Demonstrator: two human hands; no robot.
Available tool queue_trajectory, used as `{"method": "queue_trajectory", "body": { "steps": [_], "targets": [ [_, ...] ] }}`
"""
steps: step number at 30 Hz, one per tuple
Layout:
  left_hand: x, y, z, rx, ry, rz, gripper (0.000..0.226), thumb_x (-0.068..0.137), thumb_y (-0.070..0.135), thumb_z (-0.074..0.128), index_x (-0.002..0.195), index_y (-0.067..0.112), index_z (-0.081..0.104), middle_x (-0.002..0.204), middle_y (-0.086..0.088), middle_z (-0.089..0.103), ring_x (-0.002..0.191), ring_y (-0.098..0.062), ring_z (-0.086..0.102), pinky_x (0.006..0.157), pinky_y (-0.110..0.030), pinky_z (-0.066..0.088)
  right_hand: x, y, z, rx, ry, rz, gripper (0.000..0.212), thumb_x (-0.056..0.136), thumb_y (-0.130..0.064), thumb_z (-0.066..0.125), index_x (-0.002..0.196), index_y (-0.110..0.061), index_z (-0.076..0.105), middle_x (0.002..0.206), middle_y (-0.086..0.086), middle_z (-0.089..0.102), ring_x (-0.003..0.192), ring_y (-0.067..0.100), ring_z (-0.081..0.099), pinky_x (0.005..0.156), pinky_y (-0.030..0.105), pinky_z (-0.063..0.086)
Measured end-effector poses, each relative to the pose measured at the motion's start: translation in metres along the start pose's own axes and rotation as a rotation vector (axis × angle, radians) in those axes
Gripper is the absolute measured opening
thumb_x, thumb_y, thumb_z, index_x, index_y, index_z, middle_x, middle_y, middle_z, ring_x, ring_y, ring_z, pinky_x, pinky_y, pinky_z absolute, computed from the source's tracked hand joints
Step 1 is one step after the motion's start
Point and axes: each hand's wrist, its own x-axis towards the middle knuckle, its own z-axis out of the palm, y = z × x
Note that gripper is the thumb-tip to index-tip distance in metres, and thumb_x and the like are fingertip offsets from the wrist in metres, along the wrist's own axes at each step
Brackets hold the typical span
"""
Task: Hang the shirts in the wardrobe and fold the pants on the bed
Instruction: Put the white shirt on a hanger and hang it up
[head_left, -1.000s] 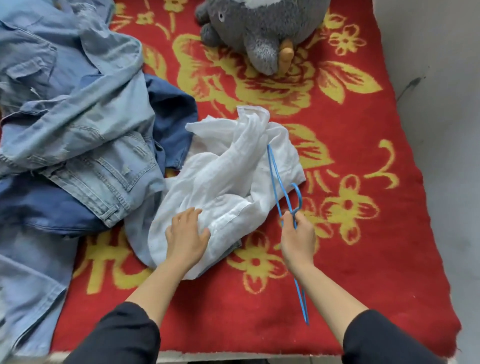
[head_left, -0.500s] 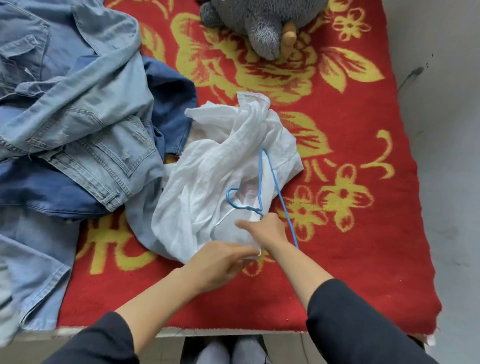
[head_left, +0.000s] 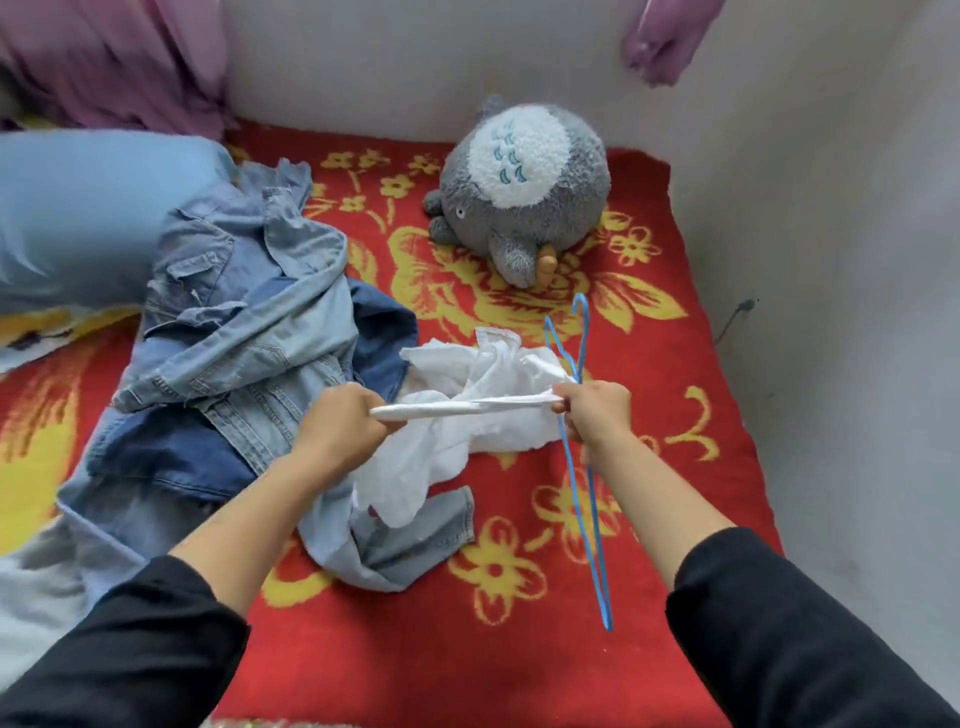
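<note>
As my left grip (head_left: 337, 431) and right grip (head_left: 597, 415) pinch limp, light white shirt (head_left: 457, 364) taut over bed (head_left: 519, 675), right also holds blue hanger (head_left: 581, 499); collar looks best hold.

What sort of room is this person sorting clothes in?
Most likely a bedroom: a red fleece blanket with yellow flowers spread as bedding, a light blue pillow and a grey-and-white plush toy. The white cloth shirt and thin blue wire hanger fit that.

Both forearms reach from the lower frame corners toward centre. Left hand (head_left: 337, 426) fisted on white shirt (head_left: 452, 441); right hand (head_left: 595, 415) grips the same shirt and blue hanger (head_left: 601, 597).
</note>
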Motion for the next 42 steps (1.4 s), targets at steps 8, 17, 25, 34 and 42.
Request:
{"method": "queue_trajectory", "body": {
  "steps": [8,17,25,34,42],
  "targets": [
    [-0.018,0.072,-0.128,-0.454,0.250,0.162,0.018,0.083,0.009,0.064,0.066,0.009,0.067,0.057,-0.001,0.057,0.054,-0.013,0.049,0.059,-0.029,0.039,-0.063,-0.142,-0.030,0.001,-0.036,-0.347,0.024,0.083,-0.015,0.065,0.063,-0.011,0.052,0.052,0.006,0.060,0.035,0.012,0.035,0.036,0.019,0.025],
    [-0.067,0.150,-0.235,-0.645,0.396,0.509,0.016,0.086,0.007,0.064,0.070,0.007,0.065,0.052,0.010,0.046,0.046,-0.001,0.037,0.044,-0.016,0.031,-0.124,-0.260,-0.053,-0.174,-0.024,-0.657,0.016,0.083,-0.016,0.051,0.068,-0.010,0.051,0.071,0.011,0.070,0.043,0.015,0.044,0.042,0.026,0.030],
    [-0.103,0.154,-0.245,-0.381,-0.288,0.525,0.030,0.072,0.039,0.077,0.080,0.011,0.071,0.067,-0.004,0.062,0.057,-0.016,0.056,0.052,-0.024,0.047,-0.165,-0.292,-0.051,0.089,-0.199,-0.614,0.011,0.082,0.001,0.052,0.075,0.000,0.060,0.066,0.012,0.059,0.035,0.011,0.057,0.037,0.017,0.043],
    [-0.097,0.147,-0.267,-0.460,-0.501,0.543,0.054,0.068,0.043,0.082,0.103,0.005,0.070,0.095,-0.020,0.067,0.080,-0.027,0.064,0.071,-0.035,0.056,-0.170,-0.320,-0.065,0.399,-0.100,-0.694,0.019,0.084,-0.006,0.052,0.067,-0.012,0.054,0.056,0.002,0.048,0.035,0.008,0.046,0.037,0.017,0.036],
    [-0.059,0.168,-0.203,-0.514,-0.096,0.409,0.030,0.085,0.028,0.069,0.115,0.023,0.067,0.114,-0.001,0.069,0.095,-0.006,0.065,0.077,-0.016,0.050,-0.171,-0.310,-0.093,0.174,-0.308,-0.624,0.008,0.083,-0.011,0.052,0.075,-0.013,0.052,0.061,0.002,0.045,0.045,0.013,0.048,0.044,0.020,0.043]
  ]
}}
